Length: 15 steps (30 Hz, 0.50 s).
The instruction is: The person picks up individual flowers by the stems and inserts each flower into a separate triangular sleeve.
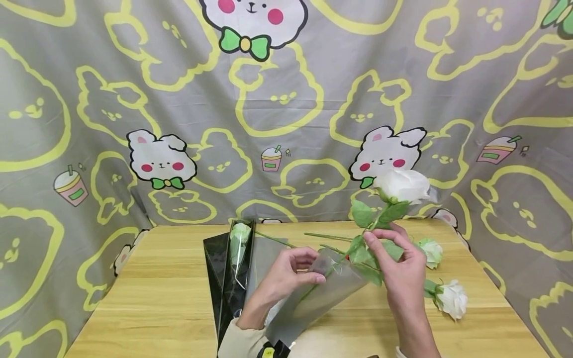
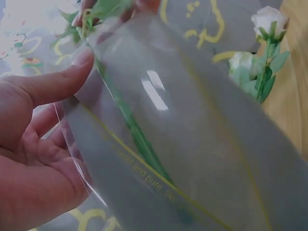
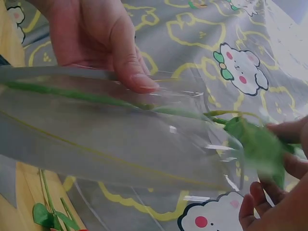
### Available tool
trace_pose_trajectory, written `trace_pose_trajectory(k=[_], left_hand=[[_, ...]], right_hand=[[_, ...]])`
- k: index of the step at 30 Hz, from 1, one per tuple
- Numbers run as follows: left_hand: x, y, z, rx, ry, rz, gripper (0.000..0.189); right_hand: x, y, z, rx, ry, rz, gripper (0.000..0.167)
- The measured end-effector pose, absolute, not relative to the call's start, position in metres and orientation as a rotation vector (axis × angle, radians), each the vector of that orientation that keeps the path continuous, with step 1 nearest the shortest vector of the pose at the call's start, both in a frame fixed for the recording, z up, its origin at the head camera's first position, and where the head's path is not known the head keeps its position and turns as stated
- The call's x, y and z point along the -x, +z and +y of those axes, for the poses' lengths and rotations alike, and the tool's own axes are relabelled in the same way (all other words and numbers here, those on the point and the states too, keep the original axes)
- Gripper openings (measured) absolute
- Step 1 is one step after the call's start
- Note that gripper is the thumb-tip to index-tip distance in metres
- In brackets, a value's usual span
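Through the head view I am looking across the worktop [image 1: 147, 293], where the person's left grip [image 1: 291, 271] is pinching a translucent sleeve [image 1: 322, 303] near its open end. The right grip [image 1: 400, 261] is pinching the stem [image 1: 379, 217] of a white rose [image 1: 403, 186] between thumb and fingers; the bloom is standing outside the sleeve, beyond its far right end. A black-wrapped rose [image 1: 240, 236] is lying to the left, and a greenish-white rose [image 1: 430, 252] and a second white rose [image 1: 453, 300] are lying to the right.

In the left wrist view I am seeing the stem running inside the film, close to the edge where the left thumb is resting. I am judging that light thumb pressure is serving best here, holding the edge without flattening the opening.

In the right wrist view, the leaves [image 3: 255, 144] are bunching just outside the mouth, partly blurred. For feeding the stem well, I am favouring folding them up toward the bloom, keeping stem and sleeve in line, and pushing gently so that nothing is snagging or creasing.
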<state>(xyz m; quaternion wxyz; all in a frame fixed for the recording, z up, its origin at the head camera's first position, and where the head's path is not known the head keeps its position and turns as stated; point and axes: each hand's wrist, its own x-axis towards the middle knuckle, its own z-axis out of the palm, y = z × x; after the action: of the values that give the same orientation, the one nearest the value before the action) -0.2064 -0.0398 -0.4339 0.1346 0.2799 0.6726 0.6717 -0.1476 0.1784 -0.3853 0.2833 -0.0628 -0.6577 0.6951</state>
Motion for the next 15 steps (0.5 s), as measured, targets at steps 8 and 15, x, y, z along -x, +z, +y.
trace_pose_trajectory(k=[8, 15], left_hand=[[0.2035, -0.4327, -0.0377, -0.843, 1.910, 1.984, 0.024], [0.2026, -0.4344, -0.0366, -0.883, 1.952, 2.008, 0.019]], right_hand=[[0.1464, -0.3858, 0.1786, 0.187, 1.876, -1.721, 0.022], [0.1477, -0.3865, 0.1768, 0.149, 1.859, -1.753, 0.019]])
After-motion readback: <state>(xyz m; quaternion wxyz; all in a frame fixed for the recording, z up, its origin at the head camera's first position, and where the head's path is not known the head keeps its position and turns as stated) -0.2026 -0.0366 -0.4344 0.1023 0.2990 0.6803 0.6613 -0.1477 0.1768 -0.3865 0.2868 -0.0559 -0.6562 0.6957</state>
